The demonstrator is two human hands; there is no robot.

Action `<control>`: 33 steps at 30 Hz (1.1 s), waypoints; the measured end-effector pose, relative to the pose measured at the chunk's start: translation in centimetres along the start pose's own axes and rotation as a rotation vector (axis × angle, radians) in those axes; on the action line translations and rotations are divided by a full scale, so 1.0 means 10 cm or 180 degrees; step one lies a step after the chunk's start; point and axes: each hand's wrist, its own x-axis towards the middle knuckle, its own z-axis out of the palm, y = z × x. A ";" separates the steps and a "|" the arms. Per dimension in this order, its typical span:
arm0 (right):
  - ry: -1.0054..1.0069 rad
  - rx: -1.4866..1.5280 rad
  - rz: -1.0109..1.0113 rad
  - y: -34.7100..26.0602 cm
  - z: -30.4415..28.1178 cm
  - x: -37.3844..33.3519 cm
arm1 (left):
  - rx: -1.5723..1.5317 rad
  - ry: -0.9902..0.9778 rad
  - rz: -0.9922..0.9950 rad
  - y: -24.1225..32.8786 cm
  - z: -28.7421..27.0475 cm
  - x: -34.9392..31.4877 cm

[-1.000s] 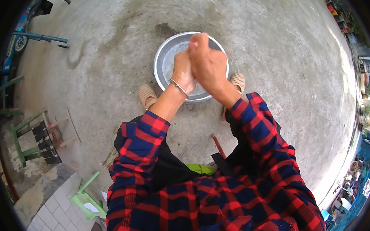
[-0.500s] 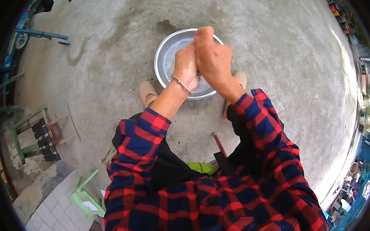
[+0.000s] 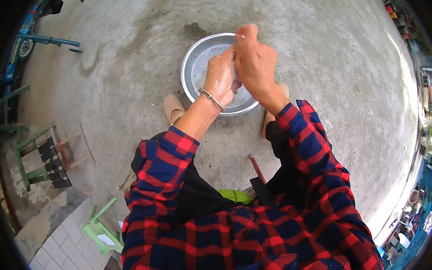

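Both hands meet over a round metal basin [image 3: 187, 78] on the floor between my feet. My left hand [image 3: 219, 76] looks wet and is curled round a small, pinkish, glistening thing [image 3: 236, 83], mostly hidden by the fingers; I cannot make out its kind. A bangle [image 3: 210, 99] circles the left wrist. My right hand [image 3: 255, 64] is closed against the left one, its thumb and fingers pinched together at the far end. What the right fingers hold is too hidden to tell. Shallow, cloudy liquid seems to lie in the basin.
Beige perforated shoes [image 3: 173, 107] flank the basin on the concrete floor [image 3: 139, 70]. A reddish stick-like handle [image 3: 257, 169] stands between my knees, near something bright green [image 3: 236, 195]. Left lie a wooden frame chair [image 3: 44, 158] and a light-green stool [image 3: 103, 234]. Clutter lines the right edge.
My right hand has shifted slightly right, opening a gap beside the left hand where the pinkish thing shows more. The left hand has barely moved.
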 end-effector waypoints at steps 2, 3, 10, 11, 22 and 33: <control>0.0009 -0.0039 -0.0606 -0.22 0.02 -0.22 | -0.0778 -0.0488 0.0039 -0.05 -0.22 0.22; 0.0232 0.0281 -0.0974 -0.30 -0.02 -0.29 | -0.0477 -0.0620 0.0058 0.00 -0.29 0.22; 0.0388 0.0119 -0.0958 -0.26 -0.01 -0.23 | -0.0495 -0.0657 0.0081 0.03 -0.18 0.08; 0.0282 0.0249 -0.1070 -0.28 0.00 -0.27 | -0.0333 -0.0602 0.0017 0.10 -0.20 0.08; 0.0050 0.0238 0.0121 0.03 -0.04 0.02 | 0.0402 0.0256 0.0102 0.04 0.05 -0.07; 0.0368 0.0197 -0.0692 -0.20 0.03 -0.21 | -0.0406 -0.0572 0.0199 -0.05 -0.24 0.19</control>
